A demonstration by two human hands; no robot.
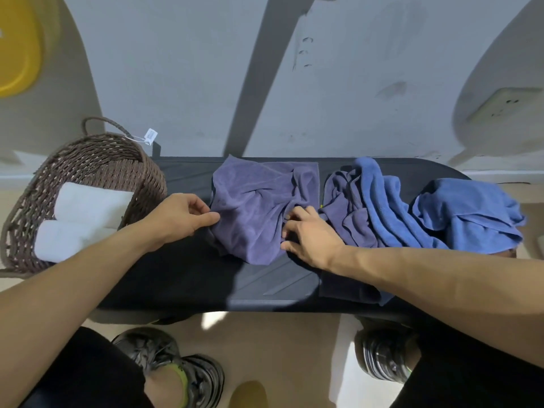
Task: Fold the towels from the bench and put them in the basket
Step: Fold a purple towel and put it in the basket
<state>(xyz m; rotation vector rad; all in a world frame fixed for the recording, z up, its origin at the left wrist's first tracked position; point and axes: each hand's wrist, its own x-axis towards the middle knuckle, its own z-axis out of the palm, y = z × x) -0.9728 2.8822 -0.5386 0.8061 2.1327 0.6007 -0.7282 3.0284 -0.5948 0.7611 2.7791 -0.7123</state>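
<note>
A crumpled purple towel lies on the middle of the black bench. My left hand pinches its left edge between thumb and fingers. My right hand grips folds at the towel's right side, fingers curled into the cloth. To the right lie another purple towel and bright blue towels in a heap. At the bench's left end stands a brown woven basket that holds two rolled white towels.
A wall rises just behind the bench. My feet in dark shoes stand on the beige floor in front of it. A yellow object shows at the upper left, and a wall socket at the upper right.
</note>
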